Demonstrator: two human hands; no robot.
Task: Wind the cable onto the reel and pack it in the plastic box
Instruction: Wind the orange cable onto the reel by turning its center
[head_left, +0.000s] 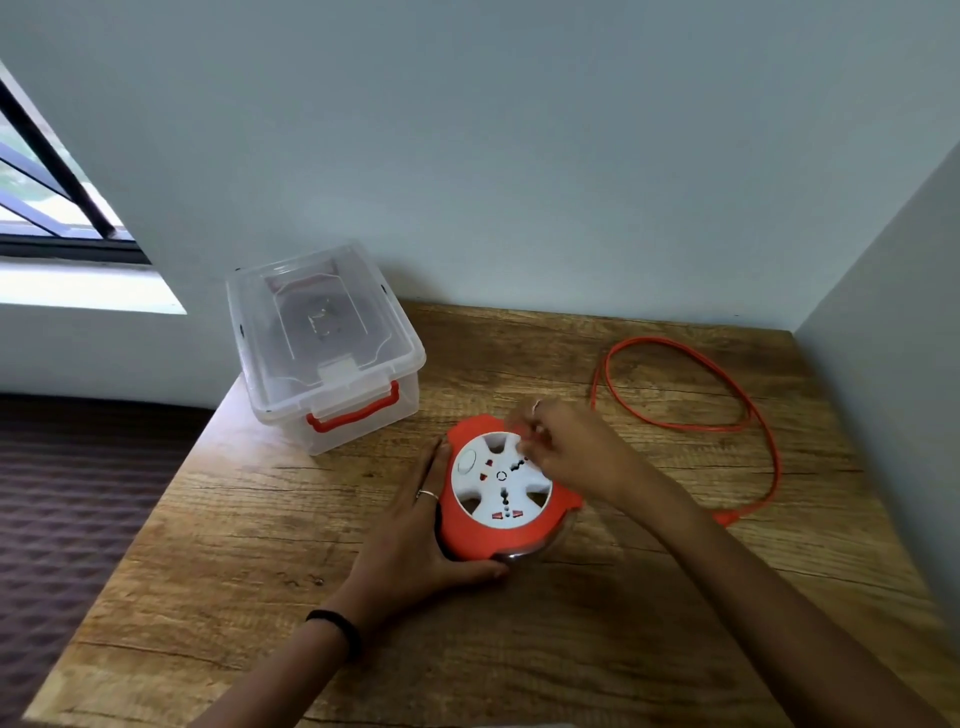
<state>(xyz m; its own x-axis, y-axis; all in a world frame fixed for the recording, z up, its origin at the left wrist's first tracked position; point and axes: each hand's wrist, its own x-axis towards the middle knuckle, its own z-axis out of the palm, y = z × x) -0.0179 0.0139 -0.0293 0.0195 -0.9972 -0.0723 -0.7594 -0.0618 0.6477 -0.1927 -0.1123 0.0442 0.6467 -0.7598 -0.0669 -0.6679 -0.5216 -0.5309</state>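
Reel (506, 493): orange with a white socket face, lying flat on the wooden table (260, 545).
Left hand (415, 535): fingers straight along the reel's left edge, thumb pressing its near edge.
Right hand (563, 447): blurred over the reel's far side; fingers curled, grip unclear.
Cable (748, 410): loose orange loops right of the reel.
Plastic box (324, 343): lid on, beyond the reel, to its left.

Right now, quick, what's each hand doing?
Left hand: open, straight fingers pressed against the orange reel's side.
Right hand: fingers curled on the reel's white centre; blurred, so grip cannot be told.
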